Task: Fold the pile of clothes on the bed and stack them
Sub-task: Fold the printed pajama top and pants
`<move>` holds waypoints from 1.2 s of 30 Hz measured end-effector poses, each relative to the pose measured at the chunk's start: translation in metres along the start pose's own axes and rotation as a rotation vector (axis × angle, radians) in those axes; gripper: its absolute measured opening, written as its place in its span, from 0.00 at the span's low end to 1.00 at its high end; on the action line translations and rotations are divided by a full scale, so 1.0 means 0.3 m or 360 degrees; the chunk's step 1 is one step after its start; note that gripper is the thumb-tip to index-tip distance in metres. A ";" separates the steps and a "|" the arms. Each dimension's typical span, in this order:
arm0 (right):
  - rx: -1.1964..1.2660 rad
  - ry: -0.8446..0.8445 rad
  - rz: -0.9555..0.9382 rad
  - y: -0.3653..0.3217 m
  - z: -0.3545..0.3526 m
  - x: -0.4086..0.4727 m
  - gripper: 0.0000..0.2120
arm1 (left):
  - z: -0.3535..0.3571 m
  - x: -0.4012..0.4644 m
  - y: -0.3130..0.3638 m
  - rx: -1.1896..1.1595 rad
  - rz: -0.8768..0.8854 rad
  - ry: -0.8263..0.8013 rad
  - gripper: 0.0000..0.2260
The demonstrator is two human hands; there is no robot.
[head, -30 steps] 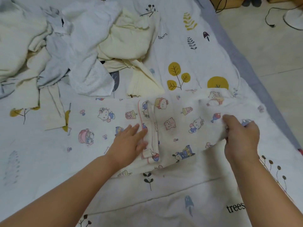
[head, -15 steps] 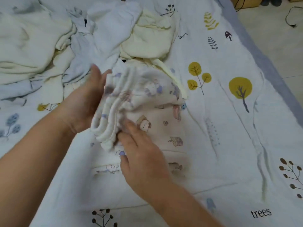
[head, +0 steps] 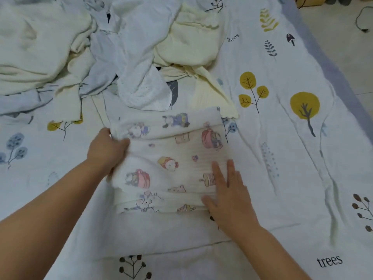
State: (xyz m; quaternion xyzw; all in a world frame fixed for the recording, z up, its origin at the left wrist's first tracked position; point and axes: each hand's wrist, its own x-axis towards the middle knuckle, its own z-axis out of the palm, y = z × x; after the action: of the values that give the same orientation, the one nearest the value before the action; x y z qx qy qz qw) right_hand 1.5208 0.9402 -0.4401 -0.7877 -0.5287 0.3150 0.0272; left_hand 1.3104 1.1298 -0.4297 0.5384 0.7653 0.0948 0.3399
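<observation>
Cotton cartoon-print garment [head: 171, 158]: now folded flat on bedsheet [head: 282, 178], just below unfolded pile [head: 101, 47].
My left hand [head: 107, 150]: fingers curled, gripping garment's left edge.
My right hand [head: 228, 190]: flat, fingers straight, pressing garment's right side.
Change: half a second ago I held it bunched; fold nearly done.

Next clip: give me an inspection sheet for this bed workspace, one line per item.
Surface: bedsheet with tree print, wrinkled.
Job's things: cartoon-print garment folded flat; unfolded pile behind it.
Clutter: nothing seen.
Hands: left hand grips the garment's left edge; right hand lies flat on its right side.
Cables: black cable on the floor, top right.
Surroundings: tiled floor right of the bed.
</observation>
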 end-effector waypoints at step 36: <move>-0.0409 0.0442 -0.0220 -0.045 0.002 0.119 0.32 | 0.276 -0.083 0.001 0.1347 0.1718 -0.0151 0.30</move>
State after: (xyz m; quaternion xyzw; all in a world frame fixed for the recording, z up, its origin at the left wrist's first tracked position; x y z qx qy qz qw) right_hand 1.5180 0.9764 -0.4523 -0.7824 -0.6086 0.1305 0.0207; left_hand 1.3668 1.0895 -0.4813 0.9342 0.3455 -0.0798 0.0387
